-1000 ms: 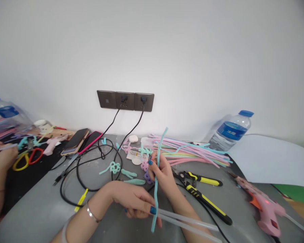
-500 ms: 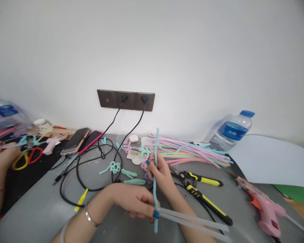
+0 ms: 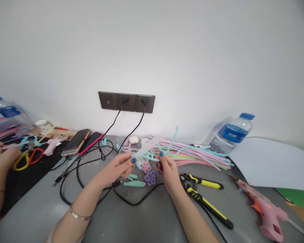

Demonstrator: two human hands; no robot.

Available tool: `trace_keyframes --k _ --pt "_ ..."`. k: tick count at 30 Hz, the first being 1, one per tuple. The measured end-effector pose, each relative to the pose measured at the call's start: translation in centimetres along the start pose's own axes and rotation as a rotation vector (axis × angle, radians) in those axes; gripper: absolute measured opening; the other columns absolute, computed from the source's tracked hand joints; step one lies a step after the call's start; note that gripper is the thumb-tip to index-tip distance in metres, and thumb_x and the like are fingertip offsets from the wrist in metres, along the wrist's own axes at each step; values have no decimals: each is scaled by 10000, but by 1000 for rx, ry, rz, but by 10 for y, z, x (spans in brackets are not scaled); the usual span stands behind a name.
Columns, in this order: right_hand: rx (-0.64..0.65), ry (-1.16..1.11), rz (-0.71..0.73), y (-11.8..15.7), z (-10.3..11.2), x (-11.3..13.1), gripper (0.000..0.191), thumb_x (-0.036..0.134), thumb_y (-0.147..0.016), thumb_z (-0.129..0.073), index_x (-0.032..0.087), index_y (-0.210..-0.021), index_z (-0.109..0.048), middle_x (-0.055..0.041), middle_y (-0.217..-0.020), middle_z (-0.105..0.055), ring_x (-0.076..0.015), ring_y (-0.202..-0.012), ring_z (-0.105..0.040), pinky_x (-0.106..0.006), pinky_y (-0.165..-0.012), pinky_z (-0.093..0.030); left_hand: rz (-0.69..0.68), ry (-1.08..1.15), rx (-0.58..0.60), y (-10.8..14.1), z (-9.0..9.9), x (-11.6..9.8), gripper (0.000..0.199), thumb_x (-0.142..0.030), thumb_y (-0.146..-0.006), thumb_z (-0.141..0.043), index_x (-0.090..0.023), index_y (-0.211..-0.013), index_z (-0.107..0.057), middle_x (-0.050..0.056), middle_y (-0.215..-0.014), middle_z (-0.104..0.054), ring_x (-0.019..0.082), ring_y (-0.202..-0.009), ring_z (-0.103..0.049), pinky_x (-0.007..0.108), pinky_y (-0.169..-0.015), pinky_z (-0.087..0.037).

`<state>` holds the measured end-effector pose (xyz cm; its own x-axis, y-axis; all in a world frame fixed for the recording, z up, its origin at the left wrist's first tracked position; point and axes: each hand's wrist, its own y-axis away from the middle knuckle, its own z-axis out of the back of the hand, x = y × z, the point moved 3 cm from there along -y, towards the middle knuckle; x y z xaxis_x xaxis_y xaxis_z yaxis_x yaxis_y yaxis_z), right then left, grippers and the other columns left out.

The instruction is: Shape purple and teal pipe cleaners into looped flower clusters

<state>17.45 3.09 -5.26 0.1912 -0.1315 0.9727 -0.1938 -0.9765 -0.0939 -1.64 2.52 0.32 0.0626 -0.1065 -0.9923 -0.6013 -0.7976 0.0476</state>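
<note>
My left hand (image 3: 120, 166) pinches whitish translucent sticks (image 3: 150, 145), blurred by motion, that look like glue sticks. One end of an aqua pipe cleaner (image 3: 171, 144) seems to lie in the same pinch. My right hand (image 3: 168, 170) is closed on that pipe cleaner, whose free end points up past the fingers. Under and between my hands are a pink pipe-cleaner flower (image 3: 146, 167) and a purple pipe-cleaner flower (image 3: 150, 178). Nearby lies a folded aqua leaf-like piece (image 3: 134, 184).
Pastel pipe cleaners (image 3: 192, 153) lie by the wall near a water bottle (image 3: 233, 133). Yellow-black pliers (image 3: 207, 202) and a pink glue gun (image 3: 266, 212) are at right. Black cables (image 3: 78, 175) loop leftward near phones (image 3: 77, 141). Another person's hand (image 3: 3, 158) works beside scissors (image 3: 27, 160).
My left hand has risen, swinging the whitish sticks from pointing right to pointing up and right. The pipe cleaner has turned from upright to mostly sideways. My right hand has moved slightly right.
</note>
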Motion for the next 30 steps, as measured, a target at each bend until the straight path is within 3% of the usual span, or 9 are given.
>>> trace_keyframes --k 6,8,11,15,20,22,24,27,30 --pt "115 314 441 14 -1 31 438 440 -929 -502 205 -575 -613 -7 -523 -492 -153 -505 -438 -292 -531 -316 -82 -402 -292 -8 20 -3 330 -480 -905 -476 -169 -801 -510 -75 -568 -316 83 -489 -269 206 -470 -224" --pt "257 385 574 21 -4 44 370 329 -958 -466 211 -651 -635 -20 -594 -515 -166 -571 -459 -297 -572 -322 -91 -610 -322 -9 18 -3 295 -428 -907 -468 -167 -793 -543 -52 -579 -383 108 -531 -344 215 -507 -267" --pt "540 543 633 32 -12 63 271 230 -955 -470 201 -746 -640 -24 -665 -534 -160 -612 -457 -277 -583 -313 -54 -860 -292 -9 9 1 252 -344 -907 -450 -169 -781 -581 -23 -599 -473 136 -573 -420 230 -559 -304" --pt "771 692 567 44 -16 93 326 287 -983 -456 167 -724 -613 -28 -696 -570 -135 -621 -453 -256 -589 -318 9 -922 -56 -3 -13 5 256 -297 -918 -426 -164 -803 -611 -13 -639 -528 137 -595 -456 227 -583 -329" --pt "916 585 419 50 -5 124 350 338 -969 -501 163 -700 -642 5 -604 -525 -115 -576 -416 -238 -573 -334 103 -756 505 15 -38 -5 250 -303 -910 -482 -161 -727 -576 -50 -563 -411 91 -516 -371 194 -479 -272" --pt "956 504 360 47 0 125 302 323 -940 -563 162 -703 -659 9 -593 -536 -111 -579 -441 -236 -573 -343 158 -650 751 21 -45 -8 224 -292 -901 -500 -162 -733 -568 -52 -551 -406 80 -482 -355 183 -443 -269" --pt "964 429 280 42 1 116 289 324 -914 -605 160 -684 -665 11 -572 -542 -110 -571 -469 -235 -567 -357 165 -555 909 25 -50 -10 213 -289 -899 -507 -159 -739 -560 -48 -550 -412 77 -472 -356 177 -434 -288" --pt "865 309 162 34 -4 92 326 369 -870 -651 152 -627 -661 0 -572 -558 -111 -552 -487 -234 -536 -367 149 -454 996 24 -53 -9 257 -348 -910 -504 -155 -749 -556 -38 -542 -413 82 -471 -367 180 -434 -308" --pt "729 241 69 28 -16 62 360 442 -823 -678 150 -612 -670 11 -526 -533 -106 -511 -463 -228 -498 -355 157 -409 952 23 -50 -8 389 -491 -906 -495 -150 -736 -576 -21 -548 -440 83 -464 -366 192 -418 -296"
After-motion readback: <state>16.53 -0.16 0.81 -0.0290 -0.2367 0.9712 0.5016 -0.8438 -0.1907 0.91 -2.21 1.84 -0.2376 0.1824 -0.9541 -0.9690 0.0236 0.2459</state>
